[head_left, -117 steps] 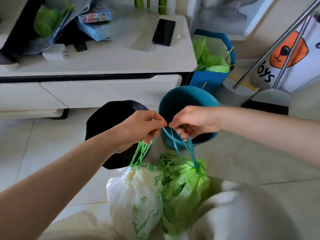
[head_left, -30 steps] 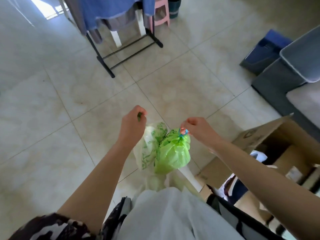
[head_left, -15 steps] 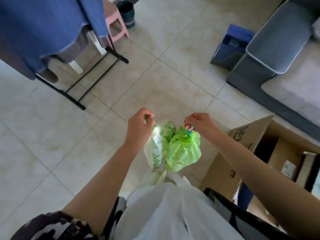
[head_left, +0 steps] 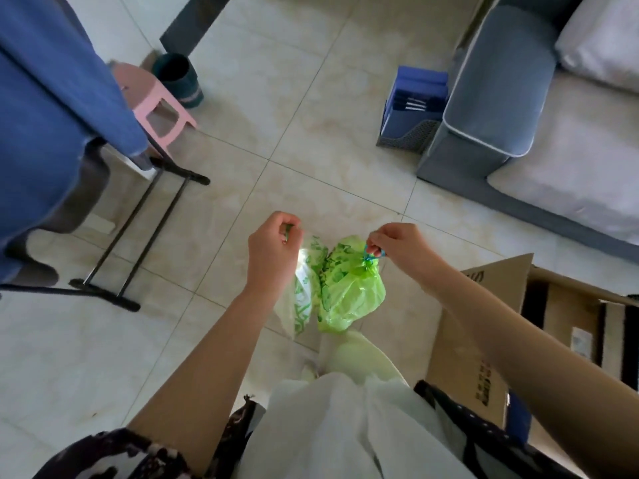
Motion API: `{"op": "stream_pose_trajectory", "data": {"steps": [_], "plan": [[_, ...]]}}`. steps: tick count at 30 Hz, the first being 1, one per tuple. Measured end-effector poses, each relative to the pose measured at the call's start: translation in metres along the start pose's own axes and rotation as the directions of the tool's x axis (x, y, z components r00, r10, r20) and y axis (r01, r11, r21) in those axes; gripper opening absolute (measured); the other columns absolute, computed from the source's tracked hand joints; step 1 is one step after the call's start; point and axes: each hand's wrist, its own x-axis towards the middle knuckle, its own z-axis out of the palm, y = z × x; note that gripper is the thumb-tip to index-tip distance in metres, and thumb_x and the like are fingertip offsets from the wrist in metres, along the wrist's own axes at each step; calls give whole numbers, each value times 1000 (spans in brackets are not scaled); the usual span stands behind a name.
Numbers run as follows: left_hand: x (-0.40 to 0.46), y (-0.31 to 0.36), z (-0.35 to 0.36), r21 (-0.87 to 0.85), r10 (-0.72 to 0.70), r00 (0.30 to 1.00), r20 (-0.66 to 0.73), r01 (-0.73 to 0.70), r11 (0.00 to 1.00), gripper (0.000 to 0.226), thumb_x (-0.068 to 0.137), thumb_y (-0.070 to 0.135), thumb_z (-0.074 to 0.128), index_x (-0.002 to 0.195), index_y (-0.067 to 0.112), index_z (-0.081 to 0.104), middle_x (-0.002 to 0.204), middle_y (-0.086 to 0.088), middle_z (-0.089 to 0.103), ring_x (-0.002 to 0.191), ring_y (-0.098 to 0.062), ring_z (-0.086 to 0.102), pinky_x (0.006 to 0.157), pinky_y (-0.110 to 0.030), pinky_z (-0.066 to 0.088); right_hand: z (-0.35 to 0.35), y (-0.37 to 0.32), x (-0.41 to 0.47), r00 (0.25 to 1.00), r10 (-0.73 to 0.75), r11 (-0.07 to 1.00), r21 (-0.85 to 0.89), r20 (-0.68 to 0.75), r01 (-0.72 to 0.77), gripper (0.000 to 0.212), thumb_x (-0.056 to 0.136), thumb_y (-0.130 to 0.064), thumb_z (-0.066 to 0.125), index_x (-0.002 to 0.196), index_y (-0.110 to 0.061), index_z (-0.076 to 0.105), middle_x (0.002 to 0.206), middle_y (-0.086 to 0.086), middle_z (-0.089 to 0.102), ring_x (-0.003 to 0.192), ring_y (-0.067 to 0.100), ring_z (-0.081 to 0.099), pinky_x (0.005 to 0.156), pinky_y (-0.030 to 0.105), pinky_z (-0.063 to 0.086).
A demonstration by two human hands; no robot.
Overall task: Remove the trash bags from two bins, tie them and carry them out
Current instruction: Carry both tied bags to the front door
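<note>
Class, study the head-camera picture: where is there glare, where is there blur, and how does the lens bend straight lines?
Head view: glare whitens the top of the white bag beside the left hand; the blue cloth at the left edge is soft and smeared; the wide lens bows the floor tile lines and the sofa.

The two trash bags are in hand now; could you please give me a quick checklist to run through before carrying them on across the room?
1. Left hand grips the white bag by its drawstring: ok.
2. Right hand pinches the blue drawstring of the green bag: ok.
3. Green bag's neck cinched shut: ok.
4. White bag's neck closed: cannot tell, the hand hides it.
5. Both bags hang off the floor: ok.
6. Tiled path ahead free, between the drying rack and cardboard box: ok.
</note>
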Motion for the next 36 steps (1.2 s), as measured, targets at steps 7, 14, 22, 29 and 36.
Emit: {"op": "stream_pose_trajectory", "data": {"steps": [7,14,22,29,36], "plan": [[120,12,5,-39,-30,997,-71,28,999,13,85,17,58,90,26,65,77,10,70,75,-10,69,67,-5,45,-27,-72,92,998,-40,997,-68,38,43,21,89,-14,55,74,-11,70,76,7,70,67,15,62,80,39,55],[245,36,12,-77,-58,995,-83,51,996,17,86,11,58,87,27,65,74,12,69,76,-16,71,73,-23,52,-54,-141,204,998,-37,999,-21,44,38,29,87,-13,52,64,-16,69,60,-4,68,58,11,60,75,36,55],[404,40,12,-90,-40,999,2,40,995,15,88,6,59,91,17,68,78,1,72,75,-3,69,73,-17,52,-69,-216,340,997,-17,998,54,-80,21,31,88,-14,54,60,-16,66,57,0,63,54,12,56,70,36,50],[547,61,18,-107,-19,992,129,33,994,17,90,0,55,91,14,66,76,1,72,68,6,67,66,-9,50,-95,-282,449,975,81,981,187,-206,-42,29,88,-12,55,61,-13,66,56,0,60,56,14,54,74,36,50],[684,90,51,-103,-1,985,172,19,995,25,89,2,54,88,24,63,73,10,72,70,-5,70,65,-15,54,-137,-327,559,971,80,981,189,-224,-37,29,88,-19,54,62,-16,68,52,-5,65,50,1,58,65,23,46]]}}
